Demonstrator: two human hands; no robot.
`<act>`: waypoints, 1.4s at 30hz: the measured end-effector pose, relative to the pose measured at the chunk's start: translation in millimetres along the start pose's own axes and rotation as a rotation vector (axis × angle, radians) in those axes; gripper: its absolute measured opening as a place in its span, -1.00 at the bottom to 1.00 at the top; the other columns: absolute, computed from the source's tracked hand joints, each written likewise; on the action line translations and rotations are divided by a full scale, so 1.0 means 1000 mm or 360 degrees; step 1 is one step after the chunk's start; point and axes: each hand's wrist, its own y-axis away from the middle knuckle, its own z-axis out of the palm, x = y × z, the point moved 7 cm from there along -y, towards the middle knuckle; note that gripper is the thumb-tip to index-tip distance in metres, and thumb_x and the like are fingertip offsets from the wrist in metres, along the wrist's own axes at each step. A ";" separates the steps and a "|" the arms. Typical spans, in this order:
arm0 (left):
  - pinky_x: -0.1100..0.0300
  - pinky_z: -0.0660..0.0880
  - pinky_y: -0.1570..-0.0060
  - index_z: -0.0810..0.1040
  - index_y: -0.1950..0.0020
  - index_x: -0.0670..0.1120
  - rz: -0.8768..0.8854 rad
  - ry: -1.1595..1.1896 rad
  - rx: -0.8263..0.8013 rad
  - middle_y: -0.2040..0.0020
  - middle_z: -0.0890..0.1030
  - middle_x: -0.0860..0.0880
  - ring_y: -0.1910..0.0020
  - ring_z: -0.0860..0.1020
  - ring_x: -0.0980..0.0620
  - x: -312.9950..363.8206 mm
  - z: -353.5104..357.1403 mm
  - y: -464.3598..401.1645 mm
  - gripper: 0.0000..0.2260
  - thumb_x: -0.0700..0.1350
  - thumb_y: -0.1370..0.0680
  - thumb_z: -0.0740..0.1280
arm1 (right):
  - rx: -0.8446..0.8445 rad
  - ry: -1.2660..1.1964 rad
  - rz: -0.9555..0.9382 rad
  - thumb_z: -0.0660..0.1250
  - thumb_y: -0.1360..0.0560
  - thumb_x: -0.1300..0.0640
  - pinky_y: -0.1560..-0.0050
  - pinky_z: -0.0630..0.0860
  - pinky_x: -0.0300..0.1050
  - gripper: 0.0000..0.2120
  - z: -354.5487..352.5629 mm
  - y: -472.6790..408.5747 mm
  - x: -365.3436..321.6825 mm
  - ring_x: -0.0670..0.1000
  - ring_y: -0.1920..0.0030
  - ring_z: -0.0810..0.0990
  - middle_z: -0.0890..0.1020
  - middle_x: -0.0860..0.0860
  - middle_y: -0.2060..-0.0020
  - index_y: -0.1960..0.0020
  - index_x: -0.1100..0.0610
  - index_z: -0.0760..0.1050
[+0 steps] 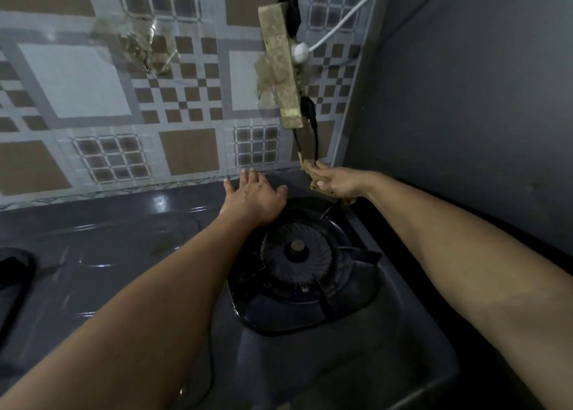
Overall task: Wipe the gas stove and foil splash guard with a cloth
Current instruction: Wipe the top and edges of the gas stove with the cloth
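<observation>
A dark grey gas stove (pixel 356 347) fills the lower middle, with a black round burner (pixel 296 253) and its pan support. Behind it stands the patterned foil splash guard (pixel 148 106), printed with brown and white squares. My left hand (pixel 254 197) lies flat and open on the stove top just behind the burner, fingers toward the guard. My right hand (pixel 336 182) is at the back right corner, shut on a small brownish cloth (pixel 313 174) pressed near the foot of the guard.
A grimy power strip (pixel 280 65) hangs on the guard, with a white plug (pixel 300 51) and black cables (pixel 313 130) dropping toward my right hand. A grey wall (pixel 465 99) closes the right side. A black hose (pixel 18 282) lies at the left edge.
</observation>
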 end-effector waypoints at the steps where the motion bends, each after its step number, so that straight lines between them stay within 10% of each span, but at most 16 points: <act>1: -0.25 -0.17 -0.48 0.03 -0.57 -0.25 0.0000 0.0003 0.0003 -0.60 -0.02 -0.19 -0.58 -0.12 -0.12 0.000 0.000 0.000 -0.33 0.21 -0.63 -0.06 | 0.0013 -0.0105 -0.0012 0.06 -0.67 0.20 -0.44 -0.17 -0.21 -0.49 0.003 0.004 0.004 0.03 -0.56 -0.18 -0.13 -0.03 -0.56 -0.57 0.03 0.00; 5: -0.27 -0.12 -0.47 0.07 -0.56 -0.25 -0.0020 0.0020 0.0069 -0.59 0.03 -0.18 -0.58 -0.05 -0.13 -0.001 -0.003 0.002 -0.32 0.22 -0.63 -0.03 | 0.0100 -0.0403 0.0032 0.11 -0.65 0.30 -0.22 0.01 -0.55 -0.51 0.015 0.038 0.019 -0.02 -0.55 -0.04 0.00 -0.03 -0.56 -0.55 0.10 0.12; 12: -0.29 -0.01 -0.47 0.16 -0.54 -0.20 0.0087 0.0035 0.0257 -0.58 0.12 -0.15 -0.57 0.06 -0.12 0.005 -0.014 0.011 -0.36 0.20 -0.62 0.07 | 0.0118 -0.0508 0.0227 0.15 -0.65 0.16 -0.43 0.12 -0.20 -0.54 0.033 0.105 0.033 0.01 -0.48 0.24 0.31 -0.03 -0.47 -0.53 -0.01 0.19; 18: -0.25 0.01 -0.48 0.21 -0.53 -0.13 0.0254 -0.0076 0.0387 -0.58 0.14 -0.09 -0.57 0.06 -0.07 0.017 -0.024 0.025 -0.37 0.23 -0.60 0.14 | 0.0072 -0.0419 0.0207 0.19 -0.63 0.22 -0.30 0.01 -0.38 -0.51 0.053 0.173 0.036 -0.04 -0.53 0.07 0.14 -0.05 -0.53 -0.52 -0.05 0.22; 29: -0.28 -0.07 -0.46 0.22 -0.53 -0.13 0.0596 -0.0210 0.0023 -0.59 0.06 -0.12 -0.57 0.02 -0.10 0.070 -0.007 0.094 -0.36 0.27 -0.60 0.07 | 0.0324 -0.0174 0.0334 0.16 -0.62 0.16 -0.17 0.42 -0.11 -0.78 0.065 0.222 0.031 0.07 -0.16 0.54 0.60 0.02 -0.11 -0.16 -0.02 0.52; 36: -0.27 -0.21 -0.45 0.07 -0.58 -0.11 0.0527 -0.0261 -0.0016 -0.61 -0.10 -0.14 -0.58 -0.13 -0.13 0.045 0.009 0.124 -0.35 0.26 -0.62 0.01 | 0.0165 0.0026 0.0403 0.06 -0.67 0.06 -0.50 -0.24 0.17 -0.55 0.105 0.275 0.012 0.04 -0.55 -0.28 -0.11 -0.16 -0.56 -0.53 -0.18 0.11; 42: -0.24 -0.28 -0.46 0.02 -0.59 -0.10 0.0499 -0.0177 0.0037 -0.60 -0.15 -0.15 -0.57 -0.19 -0.13 0.032 0.015 0.131 -0.41 0.19 -0.65 -0.05 | 0.0202 0.0198 0.0087 0.01 -0.62 -0.21 -0.49 -0.35 0.07 -0.45 0.159 0.310 -0.069 -0.08 -0.52 -0.34 -0.20 -0.25 -0.48 -0.55 -0.21 -0.07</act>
